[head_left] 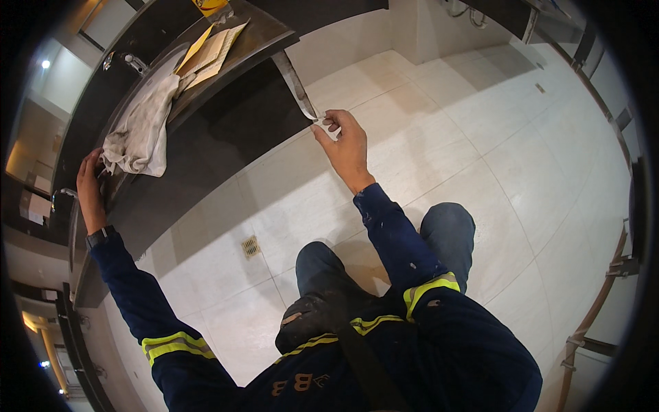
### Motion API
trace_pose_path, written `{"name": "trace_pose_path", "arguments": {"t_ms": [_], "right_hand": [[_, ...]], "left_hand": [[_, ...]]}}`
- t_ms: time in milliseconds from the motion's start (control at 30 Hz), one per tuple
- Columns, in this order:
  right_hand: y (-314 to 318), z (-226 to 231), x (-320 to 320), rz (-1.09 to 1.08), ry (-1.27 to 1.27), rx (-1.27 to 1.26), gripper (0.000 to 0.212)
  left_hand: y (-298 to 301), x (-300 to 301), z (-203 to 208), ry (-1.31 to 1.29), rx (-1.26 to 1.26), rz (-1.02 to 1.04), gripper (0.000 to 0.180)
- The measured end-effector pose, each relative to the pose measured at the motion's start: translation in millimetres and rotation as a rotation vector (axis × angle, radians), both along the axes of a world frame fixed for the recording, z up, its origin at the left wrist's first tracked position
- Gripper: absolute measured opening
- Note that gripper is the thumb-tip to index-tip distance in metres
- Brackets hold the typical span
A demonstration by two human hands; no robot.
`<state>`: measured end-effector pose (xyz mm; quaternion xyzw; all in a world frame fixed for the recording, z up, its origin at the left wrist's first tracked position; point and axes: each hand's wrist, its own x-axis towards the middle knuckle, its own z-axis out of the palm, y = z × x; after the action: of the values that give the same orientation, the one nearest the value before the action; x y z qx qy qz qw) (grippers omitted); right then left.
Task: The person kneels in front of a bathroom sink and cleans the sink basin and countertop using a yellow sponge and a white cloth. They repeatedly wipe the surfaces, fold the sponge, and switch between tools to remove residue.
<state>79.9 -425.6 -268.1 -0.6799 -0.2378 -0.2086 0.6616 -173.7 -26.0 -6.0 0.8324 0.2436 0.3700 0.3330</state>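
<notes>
Careful now: a slip of my right hand (344, 145) could scuff this pale edge strip (292, 82), smudged dark, running down the end of the dark panel (233, 113). Thumb and forefinger curl at its lower tip; whether they're pinching, I can't tell. My left hand (89, 189) bends beside the cloth (143, 130), grip unclear.

We look down from the person's head, past the chest (288, 367) and bent knees (449, 230) to the floor (508, 268). We see very wide, so straight edges bend near the round, dark rim. The arms (395, 237) are close to us, the floor farther off.
</notes>
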Motion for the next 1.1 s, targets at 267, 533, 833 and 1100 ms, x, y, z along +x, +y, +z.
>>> {"name": "trace_pose_path", "arguments": {"t_ms": [267,533,833,1100], "right_hand": [[-4.4,-1.2,11.8,-0.055,-0.184,-0.155,0.012],[5.5,-7.9,-4.8,0.463,0.756,0.478,0.014],[9.0,-1.5,-6.7,0.641,0.933,0.632,0.01],[18.7,1.8,-6.9,0.6,0.969,0.729,0.005]], "left_hand": [[21.6,-1.1,0.7,0.0,-0.059,0.0,0.034],[17.3,-0.6,0.2,0.001,-0.035,-0.012,0.033],[18.6,-1.8,-0.7,0.017,0.024,-0.023,0.034],[29.9,-4.8,0.5,0.033,0.083,-0.03,0.036]]}}
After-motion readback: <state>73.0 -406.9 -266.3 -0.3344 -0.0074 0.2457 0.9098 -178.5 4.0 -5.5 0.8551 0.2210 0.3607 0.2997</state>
